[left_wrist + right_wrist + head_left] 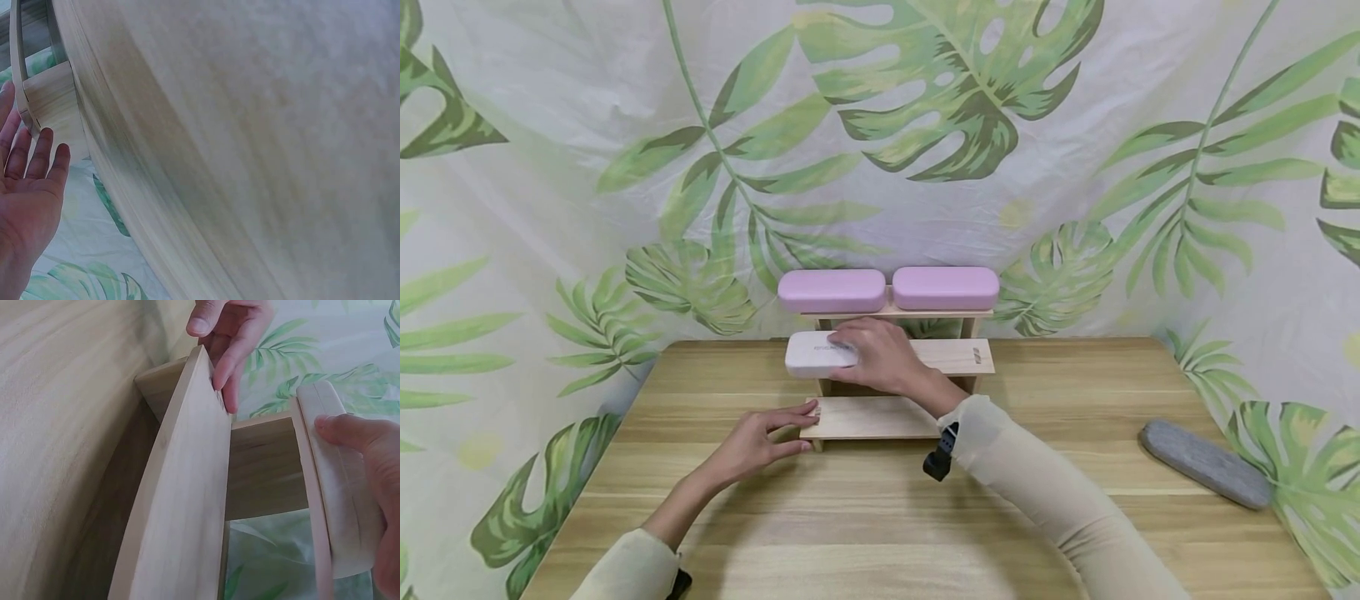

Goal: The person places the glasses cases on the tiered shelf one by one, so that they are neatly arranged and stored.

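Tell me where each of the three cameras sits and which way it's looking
Head: above, looking forward and down at the table, stepped rack, both hands and sleeves.
Left wrist: low, facing the rack's end; left hand open.
Right wrist: along the steps; right hand grips the white case.
Head and right wrist share case and rack.

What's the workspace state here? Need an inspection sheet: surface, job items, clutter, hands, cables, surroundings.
Surface: wooden table, light grain.
Job's things: white case on the middle step of the stepped wooden rack; two pink cases on the top step; bottom step bare.
Clutter: grey case lying on the table at right.
Grippers: right hand grips the white case; left hand touches the bottom step's left end, fingers straight.
Cables: nothing seen.
Surroundings: leaf-print cloth backdrop.
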Tool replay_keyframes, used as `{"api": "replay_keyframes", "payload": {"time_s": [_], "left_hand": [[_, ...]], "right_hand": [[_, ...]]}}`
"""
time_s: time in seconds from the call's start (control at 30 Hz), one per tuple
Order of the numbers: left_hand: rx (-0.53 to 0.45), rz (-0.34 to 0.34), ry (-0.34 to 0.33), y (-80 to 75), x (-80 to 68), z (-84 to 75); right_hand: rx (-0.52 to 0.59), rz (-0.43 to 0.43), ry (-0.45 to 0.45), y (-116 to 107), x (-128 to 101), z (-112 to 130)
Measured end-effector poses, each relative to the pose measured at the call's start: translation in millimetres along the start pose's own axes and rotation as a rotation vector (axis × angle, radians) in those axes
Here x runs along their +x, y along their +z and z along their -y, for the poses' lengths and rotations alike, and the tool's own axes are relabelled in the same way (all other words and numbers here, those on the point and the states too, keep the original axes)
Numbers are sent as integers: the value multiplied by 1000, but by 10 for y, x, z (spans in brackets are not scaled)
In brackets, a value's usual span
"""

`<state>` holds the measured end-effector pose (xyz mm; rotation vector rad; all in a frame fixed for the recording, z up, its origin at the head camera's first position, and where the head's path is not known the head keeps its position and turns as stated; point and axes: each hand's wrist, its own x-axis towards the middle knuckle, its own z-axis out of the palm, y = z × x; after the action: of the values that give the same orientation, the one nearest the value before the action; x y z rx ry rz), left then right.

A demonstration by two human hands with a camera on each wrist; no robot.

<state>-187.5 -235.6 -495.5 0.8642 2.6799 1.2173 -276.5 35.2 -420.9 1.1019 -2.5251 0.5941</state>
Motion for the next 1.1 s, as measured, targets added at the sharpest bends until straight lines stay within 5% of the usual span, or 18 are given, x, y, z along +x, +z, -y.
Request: {"api": "replay_keyframes", "payload": {"time_s": [1.1], "left_hand": [[-24, 1, 24, 6, -9, 12]], "right_hand": [[85, -139, -64, 197, 47, 10]]}}
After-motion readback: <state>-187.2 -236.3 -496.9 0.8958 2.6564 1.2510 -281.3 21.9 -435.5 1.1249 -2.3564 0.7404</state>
